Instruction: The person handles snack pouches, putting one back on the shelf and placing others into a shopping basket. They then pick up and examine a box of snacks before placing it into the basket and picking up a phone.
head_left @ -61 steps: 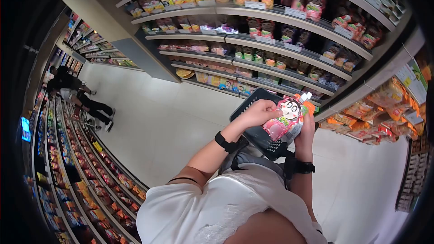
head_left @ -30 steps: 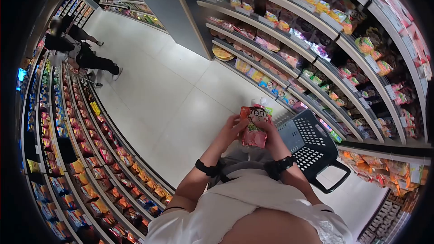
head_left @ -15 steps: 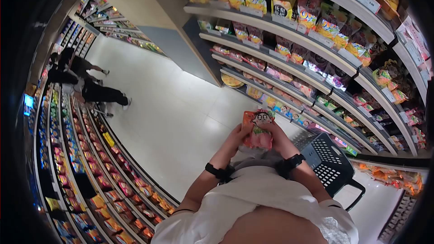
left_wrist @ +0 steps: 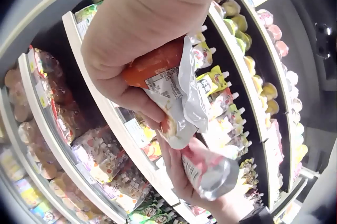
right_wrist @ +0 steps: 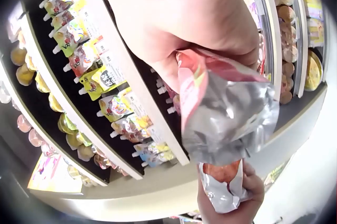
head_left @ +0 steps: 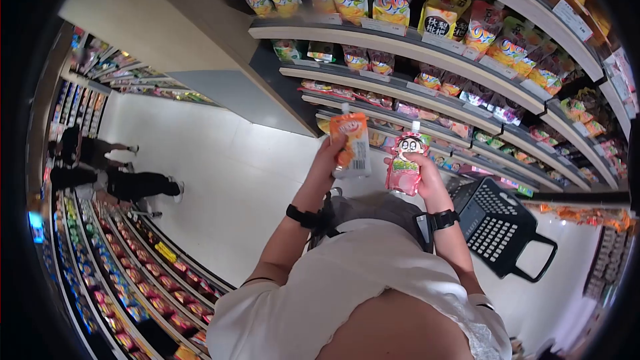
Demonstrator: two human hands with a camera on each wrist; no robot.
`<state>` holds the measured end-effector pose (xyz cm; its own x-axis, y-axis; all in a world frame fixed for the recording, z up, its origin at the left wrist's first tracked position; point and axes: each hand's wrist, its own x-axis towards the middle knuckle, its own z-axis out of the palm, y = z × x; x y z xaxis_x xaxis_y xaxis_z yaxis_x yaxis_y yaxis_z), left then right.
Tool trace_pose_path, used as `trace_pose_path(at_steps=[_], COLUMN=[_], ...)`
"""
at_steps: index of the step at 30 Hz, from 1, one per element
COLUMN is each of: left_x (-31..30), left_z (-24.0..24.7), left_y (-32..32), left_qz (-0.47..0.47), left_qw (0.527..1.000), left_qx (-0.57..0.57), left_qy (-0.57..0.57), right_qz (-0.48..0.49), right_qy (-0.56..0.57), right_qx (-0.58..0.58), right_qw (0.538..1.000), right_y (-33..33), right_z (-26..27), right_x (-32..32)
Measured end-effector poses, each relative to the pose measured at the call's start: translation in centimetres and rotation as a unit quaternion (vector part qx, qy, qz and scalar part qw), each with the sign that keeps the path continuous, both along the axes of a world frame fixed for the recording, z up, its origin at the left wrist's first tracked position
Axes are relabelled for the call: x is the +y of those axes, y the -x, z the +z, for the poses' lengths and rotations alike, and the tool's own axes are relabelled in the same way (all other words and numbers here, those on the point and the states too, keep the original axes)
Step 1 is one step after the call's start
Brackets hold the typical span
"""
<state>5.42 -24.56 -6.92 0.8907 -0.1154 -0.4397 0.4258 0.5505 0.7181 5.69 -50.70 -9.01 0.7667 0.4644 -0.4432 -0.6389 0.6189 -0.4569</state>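
Note:
My left hand [head_left: 324,162] grips an orange spouted drink pouch [head_left: 358,149] by its left side, printed label upward. In my right hand [head_left: 431,180] is a pink spouted pouch [head_left: 403,179] with a cartoon face, the thumb lying across its front. Both pouches stand upright side by side, with a gap between them in the head view. From the left wrist, the orange pouch's silvery edge [left_wrist: 184,108] shows below my curled fingers. The right wrist view shows the pink pouch's silver base [right_wrist: 229,116].
Shelves [head_left: 460,47] of spouted pouches and snacks rise in front. A dark shopping basket [head_left: 497,227] with a handle is at my right. Snack shelves [head_left: 133,253] curve along the left. People [head_left: 113,177] stand farther down the aisle on the pale floor [head_left: 207,160].
The pouches, held together with the orange one behind the pink, are now apart, one in each hand. The left hand has moved left with the orange pouch, the right hand right with the pink one.

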Motion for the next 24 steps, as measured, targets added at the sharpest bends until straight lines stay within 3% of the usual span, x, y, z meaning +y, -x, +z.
trace_pose_path(at_steps=[3,10,12,14,18,21,22,24], left_x=[5.3,13.2,13.0,12.7,12.4,12.5,12.6,12.3], left_z=[-0.4,-0.7,-1.1,-1.6,1.4,3.9,4.1,4.7], left_y=[-2.7,-5.3,-4.8,-3.9,-3.1,-2.9,-2.8,-2.5], left_qz=[-0.026,-0.145,-0.198,-0.235,-0.323,-0.428,-0.434,-0.427], left_qw=[1.0,0.988,0.98,0.972,0.944,0.888,0.885,0.85], left_qx=[-0.001,0.015,-0.009,-0.01,-0.049,-0.139,-0.134,-0.245], left_qy=[-0.009,0.047,-0.007,-0.012,-0.048,-0.096,-0.096,-0.186], right_qz=[-0.08,-0.137,-0.156,-0.252,-0.269,-0.323,-0.345,-0.352], right_qy=[0.01,0.053,0.023,0.053,0.113,0.074,0.048,0.063], right_qx=[0.004,0.012,0.0,0.0,-0.049,-0.038,-0.036,-0.046], right_qw=[0.997,0.989,0.988,0.966,0.955,0.943,0.937,0.933], right_y=[1.7,4.7,5.3,5.9,7.8,9.3,9.8,10.1], right_z=[1.1,-1.4,-0.8,-1.2,-0.8,-1.7,-2.1,-1.8], right_x=[4.0,15.4,18.1,20.1,21.2,21.9,22.2,22.9])
